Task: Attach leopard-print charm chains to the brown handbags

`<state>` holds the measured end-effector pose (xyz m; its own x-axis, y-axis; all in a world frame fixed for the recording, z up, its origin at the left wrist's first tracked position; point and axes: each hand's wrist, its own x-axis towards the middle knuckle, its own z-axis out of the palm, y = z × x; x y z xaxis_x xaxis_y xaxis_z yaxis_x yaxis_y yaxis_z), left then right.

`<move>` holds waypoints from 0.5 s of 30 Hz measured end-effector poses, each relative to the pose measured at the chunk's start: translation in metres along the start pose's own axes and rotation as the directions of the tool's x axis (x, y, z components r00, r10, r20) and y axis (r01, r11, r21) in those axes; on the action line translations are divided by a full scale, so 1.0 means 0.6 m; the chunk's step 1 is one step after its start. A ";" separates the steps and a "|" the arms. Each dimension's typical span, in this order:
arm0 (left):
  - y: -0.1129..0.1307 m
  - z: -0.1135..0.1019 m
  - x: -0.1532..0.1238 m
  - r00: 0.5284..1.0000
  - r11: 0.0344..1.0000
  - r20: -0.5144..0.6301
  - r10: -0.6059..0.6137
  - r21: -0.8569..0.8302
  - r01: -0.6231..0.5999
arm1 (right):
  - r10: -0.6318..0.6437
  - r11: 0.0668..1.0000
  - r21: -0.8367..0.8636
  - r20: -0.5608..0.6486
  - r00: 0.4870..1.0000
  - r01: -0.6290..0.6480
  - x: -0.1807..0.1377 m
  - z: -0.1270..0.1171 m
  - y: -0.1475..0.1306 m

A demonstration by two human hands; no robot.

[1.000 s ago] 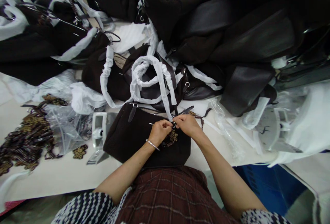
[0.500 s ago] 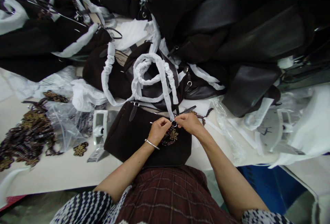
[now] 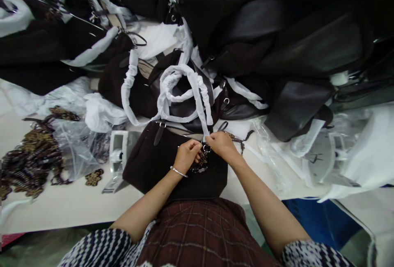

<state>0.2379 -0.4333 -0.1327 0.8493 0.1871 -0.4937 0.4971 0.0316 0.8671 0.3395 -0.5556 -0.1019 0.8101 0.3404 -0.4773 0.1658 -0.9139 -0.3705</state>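
Note:
A dark brown handbag lies in front of me, its handle wrapped in white paper and coiled above it. My left hand is closed in a pinch at a leopard-patterned bag charm that hangs over the bag's front. Just right of it, my right hand is closed on a thin dark strap, whose loop sticks up above the fingers. Between the hands shows a metal ring at the base of the wrapped handle. Fingertips partly hide where strap and ring meet.
More charms lie heaped on the left beside a clear plastic bag and a white tape dispenser. Several dark bags are piled along the back. Another dispenser and plastic wrap are on the right.
My right hand has turned and closed more over the strap, which now bends into a loop. My left hand has shifted slightly left and down, and the charm hangs differently.

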 end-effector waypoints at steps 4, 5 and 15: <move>0.023 -0.002 -0.006 0.944 0.752 0.079 0.320 0.585 -0.303 | 0.008 0.986 0.169 0.054 0.998 -0.017 0.003 -0.006 0.014; 0.028 -0.002 -0.006 0.937 0.664 0.120 0.328 0.676 -0.319 | 0.011 0.983 0.183 0.057 0.998 -0.021 0.003 -0.007 0.016; 0.030 -0.008 0.008 0.957 0.504 0.216 0.192 0.815 -0.285 | 0.020 0.973 0.230 0.059 0.998 -0.033 0.002 -0.006 0.017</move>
<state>0.2499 -0.4269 -0.1190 0.9468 -0.0273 -0.3207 0.1533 -0.8380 0.5238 0.3445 -0.5654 -0.1033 0.7789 0.3347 -0.5304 0.0055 -0.8493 -0.5278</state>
